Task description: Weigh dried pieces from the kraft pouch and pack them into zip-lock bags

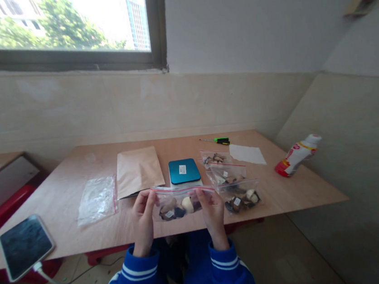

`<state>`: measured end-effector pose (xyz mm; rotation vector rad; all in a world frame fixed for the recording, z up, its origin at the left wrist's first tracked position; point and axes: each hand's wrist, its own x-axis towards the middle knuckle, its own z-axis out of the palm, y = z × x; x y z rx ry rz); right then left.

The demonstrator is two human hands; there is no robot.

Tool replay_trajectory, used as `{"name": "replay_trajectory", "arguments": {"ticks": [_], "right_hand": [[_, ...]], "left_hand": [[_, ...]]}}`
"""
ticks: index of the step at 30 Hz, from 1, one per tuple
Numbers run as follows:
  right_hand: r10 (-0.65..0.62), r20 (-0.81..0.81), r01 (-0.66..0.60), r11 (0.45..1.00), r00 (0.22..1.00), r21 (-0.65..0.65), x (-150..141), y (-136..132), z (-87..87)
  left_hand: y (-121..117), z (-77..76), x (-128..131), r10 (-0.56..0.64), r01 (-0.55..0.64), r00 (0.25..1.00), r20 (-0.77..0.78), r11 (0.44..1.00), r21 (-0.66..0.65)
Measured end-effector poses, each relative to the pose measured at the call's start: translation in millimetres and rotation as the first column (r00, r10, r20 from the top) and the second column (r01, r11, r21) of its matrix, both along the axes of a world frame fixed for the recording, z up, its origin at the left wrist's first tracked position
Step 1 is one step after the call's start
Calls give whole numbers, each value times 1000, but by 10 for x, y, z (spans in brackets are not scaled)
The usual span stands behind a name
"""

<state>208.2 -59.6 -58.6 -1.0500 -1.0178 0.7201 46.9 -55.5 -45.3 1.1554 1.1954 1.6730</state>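
Clear zip bag (179,204) of dried pieces is held up by the left hand (143,218) and right hand (213,212), fingers pinching its sides, just before the teal pocket scale (184,171); three filled bags (227,174) lie right of the scale, a kraft envelope (138,171) left.

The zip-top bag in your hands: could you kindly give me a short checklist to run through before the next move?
1. Grip: ok. The left hand and right hand both hold the zip-top bag at its sides.
2. Seal: cannot tell. The red-edged strip runs along the top, but whether it is pressed shut does not show.
3. Label: ok. A small white label shows among the dark pieces inside.
4. Other bags: ok. Three filled bags lie together to the right.
5. Reading on the teal square case: cannot tell. No display shows.
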Motion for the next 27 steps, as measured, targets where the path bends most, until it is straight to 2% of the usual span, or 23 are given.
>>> {"name": "replay_trajectory", "arguments": {"ticks": [2, 4, 8, 12, 18, 27], "right_hand": [[-8, -6, 8, 1000, 1000, 6, 1, -3, 7], [10, 3, -10, 1000, 1000, 2, -11, 4, 15], [4, 37, -5, 999, 999, 37, -54, 37, 50], [41, 55, -45, 997, 998, 69, -60, 76, 75], [163, 101, -164, 987, 981, -4, 41, 58, 53], [191, 116, -195, 980, 975, 27, 84, -21, 108]], "left_hand": [[-8, -7, 13, -72, 72, 997, -20, 997, -15], [-20, -19, 32, -95, 94, 995, -14, 995, -34], [-43, -22, 62, 0, 1, 1000, 15, 998, -56], [-58, 9, 47, 58, -59, 998, -21, 998, -38], [-52, -29, 20, 12, -16, 995, -96, 999, -42], [-52, -82, 10, -2, 3, 988, -156, 1000, 8]]}}
